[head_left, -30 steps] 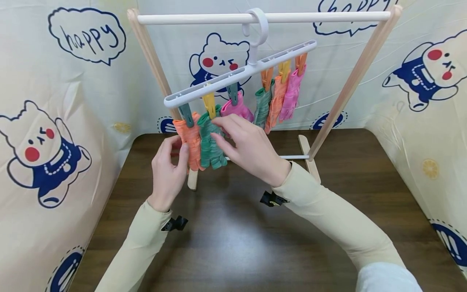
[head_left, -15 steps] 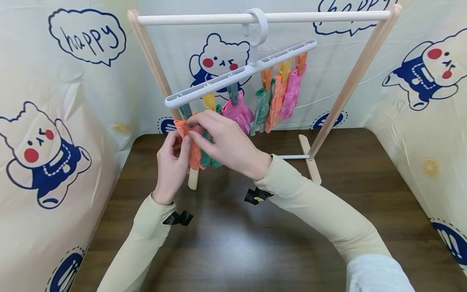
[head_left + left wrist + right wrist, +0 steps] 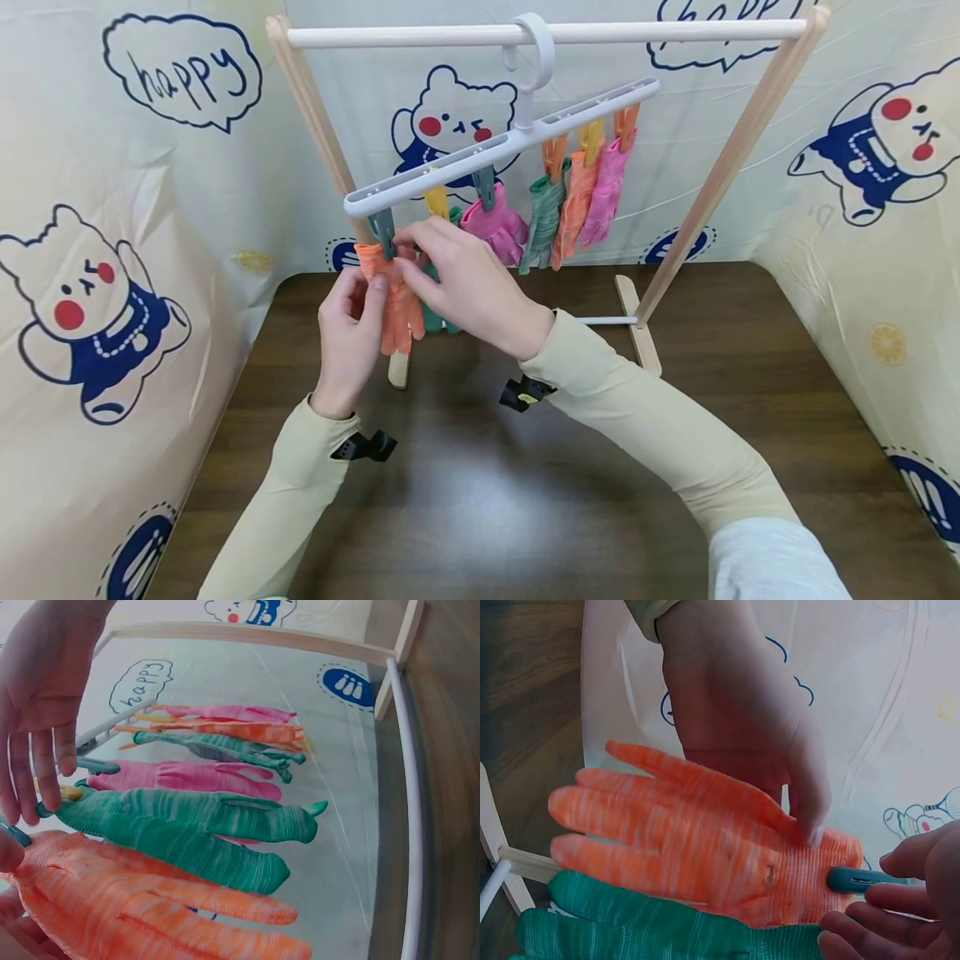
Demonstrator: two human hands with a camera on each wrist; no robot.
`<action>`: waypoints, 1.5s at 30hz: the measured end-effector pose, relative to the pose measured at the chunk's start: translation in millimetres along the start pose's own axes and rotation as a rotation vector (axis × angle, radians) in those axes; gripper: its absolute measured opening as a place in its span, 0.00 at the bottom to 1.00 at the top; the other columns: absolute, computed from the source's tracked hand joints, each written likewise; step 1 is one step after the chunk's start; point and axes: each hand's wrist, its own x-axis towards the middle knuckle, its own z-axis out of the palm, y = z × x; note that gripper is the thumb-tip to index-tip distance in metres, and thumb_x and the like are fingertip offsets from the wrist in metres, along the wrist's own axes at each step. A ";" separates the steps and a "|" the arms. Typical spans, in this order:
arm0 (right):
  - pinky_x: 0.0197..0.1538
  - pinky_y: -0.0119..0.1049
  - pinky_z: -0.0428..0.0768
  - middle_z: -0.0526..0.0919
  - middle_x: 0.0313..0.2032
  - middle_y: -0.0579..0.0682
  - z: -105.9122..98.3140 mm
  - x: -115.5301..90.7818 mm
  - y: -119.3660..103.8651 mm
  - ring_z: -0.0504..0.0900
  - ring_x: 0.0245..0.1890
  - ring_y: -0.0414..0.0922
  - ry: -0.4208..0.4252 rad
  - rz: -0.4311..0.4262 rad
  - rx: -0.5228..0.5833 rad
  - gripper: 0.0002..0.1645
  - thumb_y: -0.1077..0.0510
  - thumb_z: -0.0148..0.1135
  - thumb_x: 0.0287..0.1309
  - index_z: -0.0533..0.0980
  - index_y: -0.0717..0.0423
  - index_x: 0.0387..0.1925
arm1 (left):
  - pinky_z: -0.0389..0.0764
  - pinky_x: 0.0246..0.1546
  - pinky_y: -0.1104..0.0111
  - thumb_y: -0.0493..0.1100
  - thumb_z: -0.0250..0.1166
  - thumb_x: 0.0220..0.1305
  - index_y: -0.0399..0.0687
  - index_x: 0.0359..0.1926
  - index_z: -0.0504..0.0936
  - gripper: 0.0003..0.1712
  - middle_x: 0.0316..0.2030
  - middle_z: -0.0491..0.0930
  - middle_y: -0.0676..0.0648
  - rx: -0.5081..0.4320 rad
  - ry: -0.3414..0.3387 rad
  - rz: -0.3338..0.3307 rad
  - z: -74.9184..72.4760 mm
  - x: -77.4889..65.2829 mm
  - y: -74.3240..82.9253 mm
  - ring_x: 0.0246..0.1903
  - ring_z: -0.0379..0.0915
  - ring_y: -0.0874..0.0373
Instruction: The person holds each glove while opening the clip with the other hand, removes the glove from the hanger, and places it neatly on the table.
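Note:
An orange knit glove point(image 3: 401, 304) hangs fingers-down from a dark teal clothespin point(image 3: 382, 232) at the hanger's near left end. My left hand point(image 3: 351, 333) pinches its cuff, thumb in front and fingers behind. The right hand point(image 3: 476, 287) is at the cuff's other side; in the right wrist view its thumb and fingers lie loosely apart on either side of the teal clothespin point(image 3: 859, 880). A green glove point(image 3: 202, 825) hangs just behind the orange one from a yellow clothespin point(image 3: 437, 202). Beyond it a pink glove point(image 3: 493, 223) hangs from another teal clothespin point(image 3: 485, 187).
A white hanger point(image 3: 498, 150) hooks over the white rod point(image 3: 675, 32) of a wooden stand point(image 3: 723, 167). On its far half hang a green glove point(image 3: 543, 221), an orange one point(image 3: 576, 204) and a pink one point(image 3: 609, 187). The stand is on a dark wooden table point(image 3: 480, 467).
My right hand has moved left from the green glove to the orange one. The orange glove, narrow and folded before, now hangs spread wider with its fingers apart. The left hand has stayed at it.

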 end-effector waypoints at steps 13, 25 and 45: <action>0.48 0.29 0.81 0.83 0.51 0.54 1.6 4.5 3.5 0.81 0.44 0.44 0.008 0.029 -0.016 0.17 0.57 0.63 0.73 0.78 0.60 0.58 | 0.73 0.22 0.72 0.43 0.56 0.79 0.36 0.54 0.81 0.15 0.24 0.74 0.49 -0.065 0.007 -0.057 -5.9 -1.3 8.4 0.22 0.71 0.57; 0.36 0.32 0.78 0.86 0.55 0.55 3.8 14.4 5.5 0.77 0.29 0.45 0.015 0.092 0.163 0.21 0.54 0.61 0.75 0.77 0.60 0.62 | 0.78 0.25 0.72 0.45 0.56 0.80 0.40 0.53 0.80 0.14 0.26 0.78 0.50 -0.093 -0.040 -0.092 -4.1 -5.5 10.2 0.24 0.75 0.58; 0.21 0.31 0.74 0.78 0.22 0.58 5.9 22.4 -1.2 0.75 0.16 0.48 0.031 0.331 0.830 0.21 0.61 0.63 0.73 0.79 0.60 0.64 | 0.73 0.22 0.73 0.42 0.56 0.80 0.36 0.53 0.80 0.14 0.26 0.74 0.49 -0.079 -0.017 -0.026 -3.3 -8.2 9.1 0.24 0.71 0.58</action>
